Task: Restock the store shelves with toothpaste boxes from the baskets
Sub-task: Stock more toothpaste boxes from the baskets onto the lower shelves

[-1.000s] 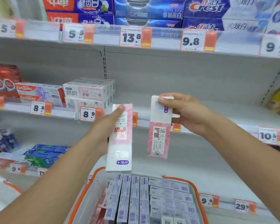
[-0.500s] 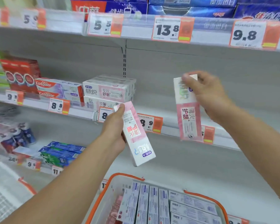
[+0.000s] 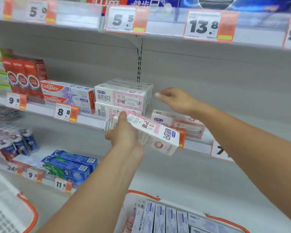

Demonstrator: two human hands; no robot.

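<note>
Nearest, the orange-rimmed basket (image 3: 225, 220) is packed with toothpaste boxes. Above it, the left hand (image 3: 124, 135) grips a pink-and-white box (image 3: 155, 134), tilted, just short of the shelf edge. Beyond, a matching box (image 3: 178, 122) lies on the shelf just right of the pink stack (image 3: 123, 96), and the right hand (image 3: 175, 99) hovers over it, fingers seemingly loose and empty, though blurred. Shelving is under way; the held box next needs levelling beside that one.

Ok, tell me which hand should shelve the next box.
Left. The left hand already grips a pink-and-white toothpaste box at the shelf edge, beside the shelved box. The right hand hovers above that one, holding nothing.
</note>
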